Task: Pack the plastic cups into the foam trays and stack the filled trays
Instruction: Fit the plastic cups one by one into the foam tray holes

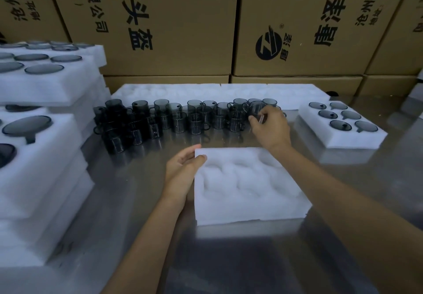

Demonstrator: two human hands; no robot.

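An empty white foam tray [247, 186] with round pockets lies on the steel table in front of me. My left hand [183, 167] grips its far left corner, thumb on top. Behind the tray stands a row of several dark smoky plastic cups [174, 119] with handles. My right hand [270, 126] reaches to the right end of that row and pinches one cup [257, 111], lifted and tilted. A filled foam tray [338, 128] sits to the right. Filled trays [41, 147] are stacked at the left.
A long strip of empty foam trays [219, 92] lies behind the cups. Brown cardboard boxes [183, 23] wall off the back. The steel table [229, 259] stretches toward me below the tray. The left stacks reach to the table's left edge.
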